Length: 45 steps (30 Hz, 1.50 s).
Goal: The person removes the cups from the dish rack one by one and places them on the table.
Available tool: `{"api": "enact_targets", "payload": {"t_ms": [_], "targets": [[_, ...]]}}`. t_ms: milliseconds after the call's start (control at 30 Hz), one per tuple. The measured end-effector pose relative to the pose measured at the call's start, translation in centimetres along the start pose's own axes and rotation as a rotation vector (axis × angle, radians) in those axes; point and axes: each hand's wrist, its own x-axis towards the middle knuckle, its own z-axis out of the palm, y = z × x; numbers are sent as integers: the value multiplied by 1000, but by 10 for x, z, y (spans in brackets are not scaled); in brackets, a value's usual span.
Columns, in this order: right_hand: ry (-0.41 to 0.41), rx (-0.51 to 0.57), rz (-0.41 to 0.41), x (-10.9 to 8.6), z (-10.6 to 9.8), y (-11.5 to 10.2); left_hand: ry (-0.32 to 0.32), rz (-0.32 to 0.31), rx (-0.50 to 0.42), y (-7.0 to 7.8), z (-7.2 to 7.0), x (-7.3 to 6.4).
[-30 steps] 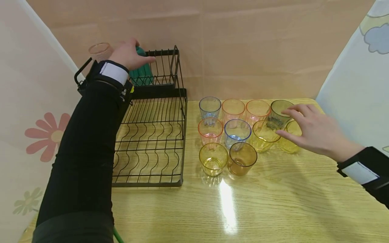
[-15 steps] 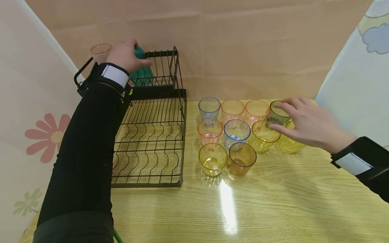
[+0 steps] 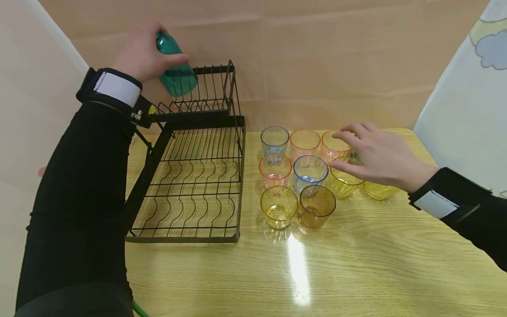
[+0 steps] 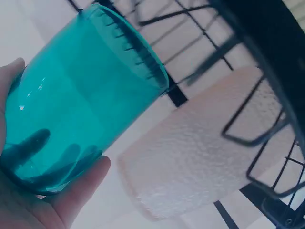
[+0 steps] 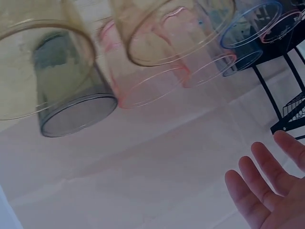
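Observation:
My left hand (image 3: 144, 53) holds a teal drinking glass (image 3: 180, 81) near its base, thumb and fingers around it. The glass is tilted with its mouth pointing down, just over the upper tier of the black dish rack (image 3: 182, 240). In the left wrist view a pale pink textured glass (image 4: 205, 148) rests in that tier beside it. Over the back right of the grouped glasses hovers my right hand (image 3: 376, 154), fingers relaxed and holding nothing. It partly hides a yellow glass (image 3: 343, 180) and a grey-green glass (image 5: 78, 112).
Several clear tinted glasses stand in rows right of the rack, including a brown glass (image 3: 316, 209), a front yellow glass (image 3: 278, 209), a blue-rimmed glass (image 3: 310, 171) and a red-rimmed glass (image 3: 275, 169). Bare wooden table (image 3: 245, 273) lies in front; a paper-covered wall (image 3: 336, 57) stands behind.
My left hand has lifted the teal glass up out of the rack's upper tier and tilted it. My right hand has drifted left over the glasses.

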Motion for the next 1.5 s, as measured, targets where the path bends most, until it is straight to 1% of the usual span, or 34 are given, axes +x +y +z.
{"api": "enact_targets", "payload": {"t_ms": [100,133,233,300,400,533,600,633,700,800,900,1000,1067,1200,1267,1333,1433,1500], "targets": [[-15,24,5,9,2,-7,38,-21,-93,3,-7,-6],[-23,33,10,12,3,-10,46,-37,-131,3,-9,-9],[-55,82,47,21,6,-18,73,-71,-277,3,-15,-17],[-77,120,75,26,8,-23,101,-81,-368,3,-17,-23],[-105,193,121,34,11,-32,144,-72,-545,4,-17,-34],[-97,284,152,44,16,-43,193,-46,-836,3,-15,-49],[-91,338,163,49,18,-48,212,-45,-963,2,-13,-57],[-87,371,167,51,19,-51,220,-43,-1022,2,-12,-62],[-86,440,181,55,21,-56,242,-40,-1094,1,-9,-71],[-84,571,222,58,23,-64,259,-27,-1163,1,-2,-86],[-68,726,263,61,24,-72,279,9,-1233,3,9,-99],[-34,896,290,62,26,-78,263,29,-1294,5,24,-111],[-8,1005,301,63,26,-83,241,48,-1335,8,34,-119],[28,1168,335,64,30,-90,213,72,-1366,16,59,-137],[43,1221,364,64,31,-93,188,91,-1379,20,72,-145],[52,1271,392,64,33,-97,151,87,-1362,25,85,-152],[57,1326,426,64,34,-104,73,69,-1345,33,104,-162],[61,1375,442,64,35,-111,33,46,-1338,38,116,-167]]}}
